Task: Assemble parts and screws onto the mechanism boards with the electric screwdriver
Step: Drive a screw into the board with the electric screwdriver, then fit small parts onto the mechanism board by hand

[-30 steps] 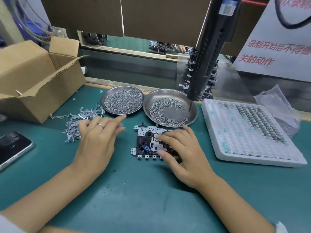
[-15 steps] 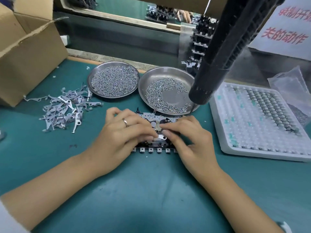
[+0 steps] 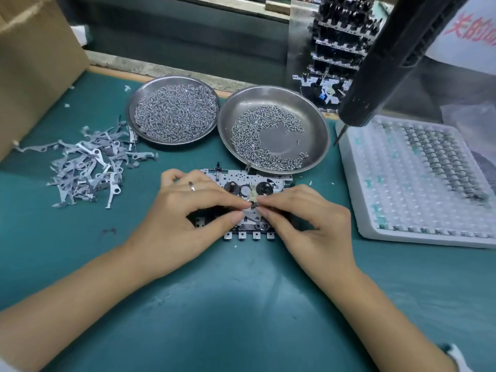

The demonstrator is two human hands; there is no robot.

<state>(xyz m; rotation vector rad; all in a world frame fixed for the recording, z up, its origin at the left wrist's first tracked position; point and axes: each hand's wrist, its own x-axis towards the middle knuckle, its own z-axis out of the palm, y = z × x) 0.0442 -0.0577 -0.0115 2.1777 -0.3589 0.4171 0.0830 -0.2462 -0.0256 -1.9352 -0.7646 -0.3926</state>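
Observation:
A white and black mechanism board (image 3: pixel 243 181) lies flat on the green mat in front of me. My left hand (image 3: pixel 185 218), with a ring on it, and my right hand (image 3: pixel 308 224) meet over the board's middle, and their fingertips pinch a small dark part (image 3: pixel 253 204) on it. Both hands hide the board's lower half. The black electric screwdriver (image 3: pixel 386 63) hangs from above at the upper right, its bit pointing down beside the right dish, untouched by either hand.
Two steel dishes of screws stand behind the board, the left dish (image 3: pixel 150 88) full, the right dish (image 3: pixel 319 135) half bare. A pile of grey metal levers (image 3: pixel 88 165) lies left. A white foam tray (image 3: pixel 359 189) of small parts sits right. A cardboard box (image 3: pixel 35 68) stands far left.
My left hand came from the lever pile to the board. Both hands have drawn together over its middle, fingertips now pinching a small part. The camera has moved closer and lower.

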